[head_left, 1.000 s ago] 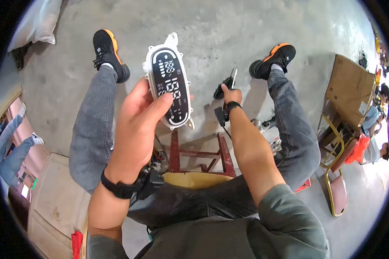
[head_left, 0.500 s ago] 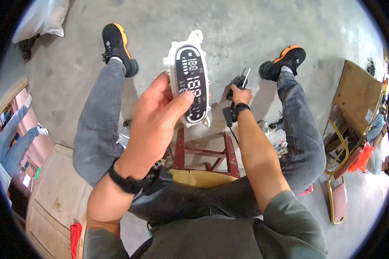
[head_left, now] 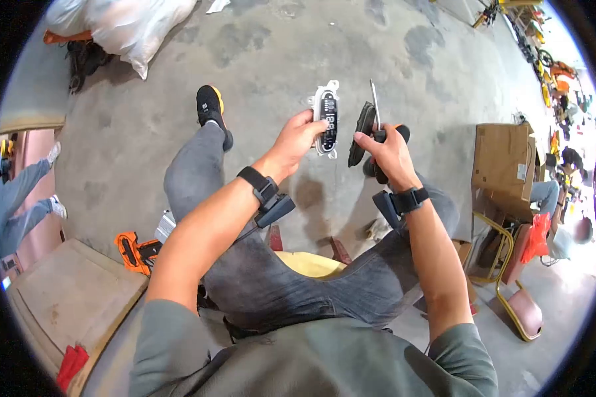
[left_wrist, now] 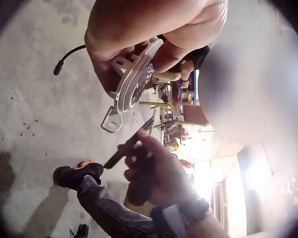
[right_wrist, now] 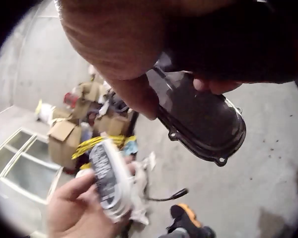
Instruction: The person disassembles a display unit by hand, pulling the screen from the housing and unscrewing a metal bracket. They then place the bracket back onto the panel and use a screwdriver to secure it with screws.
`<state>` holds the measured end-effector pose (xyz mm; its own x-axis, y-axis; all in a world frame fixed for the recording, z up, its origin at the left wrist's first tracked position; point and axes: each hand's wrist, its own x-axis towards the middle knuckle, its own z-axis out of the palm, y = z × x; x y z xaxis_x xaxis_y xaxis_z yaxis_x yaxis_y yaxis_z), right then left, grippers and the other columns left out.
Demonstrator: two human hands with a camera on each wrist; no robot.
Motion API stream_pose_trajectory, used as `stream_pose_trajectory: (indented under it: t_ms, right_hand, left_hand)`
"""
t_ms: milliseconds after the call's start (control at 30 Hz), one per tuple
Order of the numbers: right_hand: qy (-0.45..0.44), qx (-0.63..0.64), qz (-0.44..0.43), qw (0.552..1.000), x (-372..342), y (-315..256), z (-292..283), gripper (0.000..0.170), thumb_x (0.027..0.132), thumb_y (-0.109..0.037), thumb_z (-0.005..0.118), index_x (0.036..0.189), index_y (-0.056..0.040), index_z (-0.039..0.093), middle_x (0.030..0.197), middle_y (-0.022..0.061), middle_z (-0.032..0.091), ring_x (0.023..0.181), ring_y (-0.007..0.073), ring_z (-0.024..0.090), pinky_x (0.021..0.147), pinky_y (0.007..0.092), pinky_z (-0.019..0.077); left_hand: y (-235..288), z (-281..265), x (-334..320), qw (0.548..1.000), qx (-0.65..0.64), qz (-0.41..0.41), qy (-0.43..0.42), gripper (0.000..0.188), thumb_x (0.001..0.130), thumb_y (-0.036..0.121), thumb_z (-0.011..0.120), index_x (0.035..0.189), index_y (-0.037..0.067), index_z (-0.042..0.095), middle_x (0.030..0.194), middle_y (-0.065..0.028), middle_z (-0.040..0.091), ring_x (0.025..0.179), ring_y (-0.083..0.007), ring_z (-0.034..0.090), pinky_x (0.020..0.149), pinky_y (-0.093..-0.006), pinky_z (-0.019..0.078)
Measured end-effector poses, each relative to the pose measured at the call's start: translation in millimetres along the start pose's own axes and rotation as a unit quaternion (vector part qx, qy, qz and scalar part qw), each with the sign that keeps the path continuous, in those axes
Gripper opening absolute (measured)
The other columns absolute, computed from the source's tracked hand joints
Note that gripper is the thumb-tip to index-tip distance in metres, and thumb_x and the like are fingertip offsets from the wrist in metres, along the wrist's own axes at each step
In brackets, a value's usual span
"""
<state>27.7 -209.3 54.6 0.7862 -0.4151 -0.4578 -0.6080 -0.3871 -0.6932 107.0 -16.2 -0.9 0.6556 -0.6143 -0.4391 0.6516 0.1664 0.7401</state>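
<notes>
My left hand (head_left: 293,142) grips the white-rimmed display unit (head_left: 326,122) by its side, thumb on its black face; digits show on it. In the left wrist view a white mounting tab sticks out from the unit (left_wrist: 111,120). A short black cable with a plug (right_wrist: 181,193) hangs beside the unit in the right wrist view. My right hand (head_left: 392,159) holds a dark oval cover (head_left: 360,134) between thumb and fingers, together with a screwdriver (head_left: 375,99) whose shaft points forward. The cover (right_wrist: 203,119) looks glossy, with small screw tabs on its edge. Unit and cover are apart.
A cardboard box (head_left: 503,159) and a gold-framed chair (head_left: 523,314) stand at the right. White sacks (head_left: 136,30) lie at the upper left. An orange tool (head_left: 134,253) is by the left knee, near a wooden panel (head_left: 73,284) with a red cloth (head_left: 71,365). Another person's legs show at far left.
The display unit has moved away from the head camera and turned more edge-on. The right hand has come closer to it, and the dark cover is now plainly visible. The head view has shifted.
</notes>
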Motion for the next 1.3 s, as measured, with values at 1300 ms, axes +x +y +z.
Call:
stream_pose_trajectory:
  t_ms: [1300]
  right_hand:
    - [0.038, -0.05, -0.094, 0.994, 34, -22, 26, 0.047, 0.078, -0.027, 0.078, 0.104, 0.0074, 0.057, 0.088, 0.0172, 0.062, 0.078, 0.0233, 0.062, 0.069, 0.0353, 0.0497]
  left_hand:
    - [8, 28, 32, 0.998, 0.058, -0.011, 0.018, 0.023, 0.097, 0.019, 0.057, 0.106, -0.002, 0.058, 0.087, -0.0009, 0.059, 0.077, -0.0066, 0.051, 0.066, -0.0263, 0.0448]
